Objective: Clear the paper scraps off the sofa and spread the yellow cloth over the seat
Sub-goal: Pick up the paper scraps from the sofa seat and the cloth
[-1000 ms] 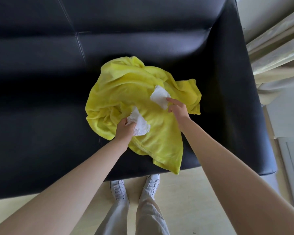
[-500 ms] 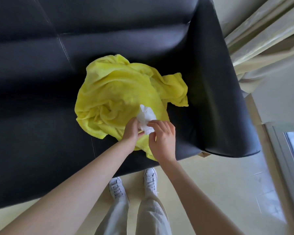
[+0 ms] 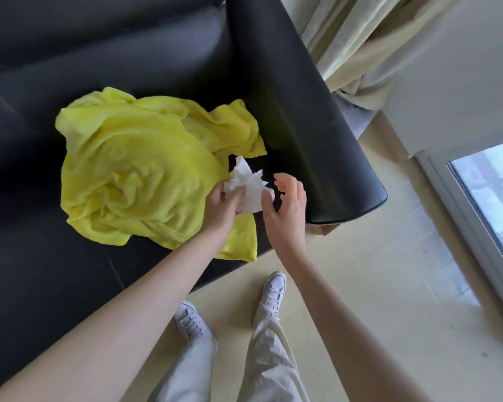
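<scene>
A crumpled yellow cloth lies bunched on the black leather sofa seat, with one corner hanging over the front edge. My left hand is shut on a wad of white paper scraps, held just above the cloth's right edge. My right hand is right beside the wad, its fingers curled but apart and its thumb against the paper. No loose scraps show on the cloth or the seat.
The sofa's black armrest rises just right of my hands. Pale curtains hang behind it, and a glass door is at the far right. My white shoes stand on the cream floor.
My right hand picked the second scrap off the cloth and brought it to my left hand, which now holds both. My view and hands shifted right, towards the armrest.
</scene>
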